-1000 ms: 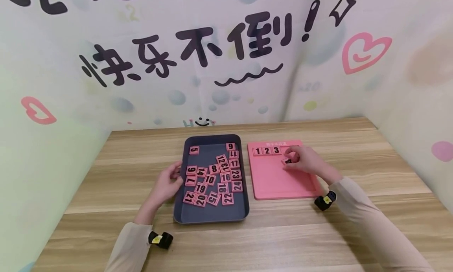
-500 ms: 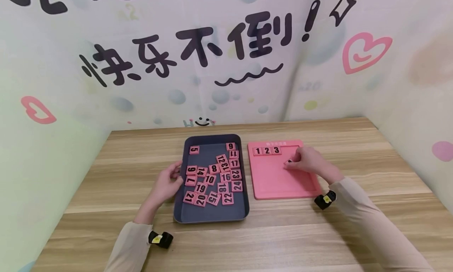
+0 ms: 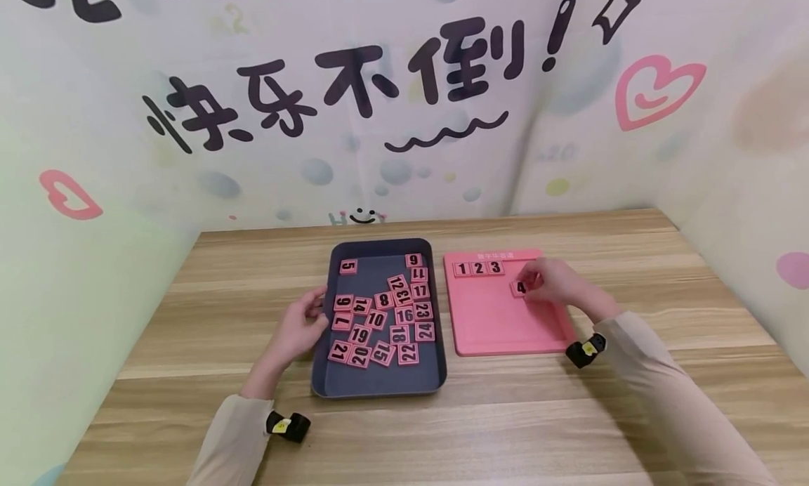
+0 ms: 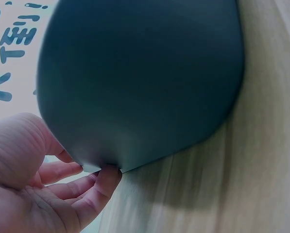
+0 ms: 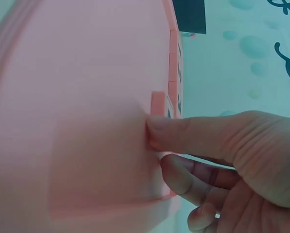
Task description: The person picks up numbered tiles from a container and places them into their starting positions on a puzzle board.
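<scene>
My right hand pinches a pink number tile marked 4 over the pink puzzle board. In the right wrist view the thumb lies against the tile, and the fingertips curl in from the other side. Tiles 1, 2 and 3 stand in a row along the board's top left. My left hand holds the left side of the dark tray. Its fingertips touch the tray wall in the left wrist view; part of the thumb is hidden there.
Several number tiles lie loose in the tray, such as tile 5 at its top left and tile 22 lower right. Tray and board stand side by side on a wooden table. A printed backdrop rises behind.
My right hand has shifted a little over the board and turned tile 4, so its number now faces up in plain view. The left hand keeps its place at the tray.
</scene>
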Demonstrator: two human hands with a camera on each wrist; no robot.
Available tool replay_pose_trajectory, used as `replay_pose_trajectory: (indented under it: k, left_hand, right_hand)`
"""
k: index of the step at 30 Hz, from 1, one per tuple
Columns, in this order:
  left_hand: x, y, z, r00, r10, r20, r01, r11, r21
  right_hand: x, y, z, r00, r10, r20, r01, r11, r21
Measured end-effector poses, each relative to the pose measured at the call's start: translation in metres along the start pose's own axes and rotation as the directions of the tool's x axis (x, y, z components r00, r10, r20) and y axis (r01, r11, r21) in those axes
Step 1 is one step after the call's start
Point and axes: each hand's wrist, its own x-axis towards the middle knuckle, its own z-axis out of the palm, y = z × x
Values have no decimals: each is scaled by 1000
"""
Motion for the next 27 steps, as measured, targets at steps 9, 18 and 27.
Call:
replay_pose_trajectory:
  k: [9,18,27]
  left_hand:
    - [0,-1,1,1000,-4,-7,4,1000,-6]
    - [0,-2,0,1000,-13,-3,13,1000,-10]
    - [1,-2,-1,1000,-1,-6,1,1000,-18]
  right_hand:
    - [19,1,2,993,92,-69,-91,996,10]
    - [27,6,3,978,202,-58,-188,964,188]
    - [30,8,4,962,272,-33,-253,930,268]
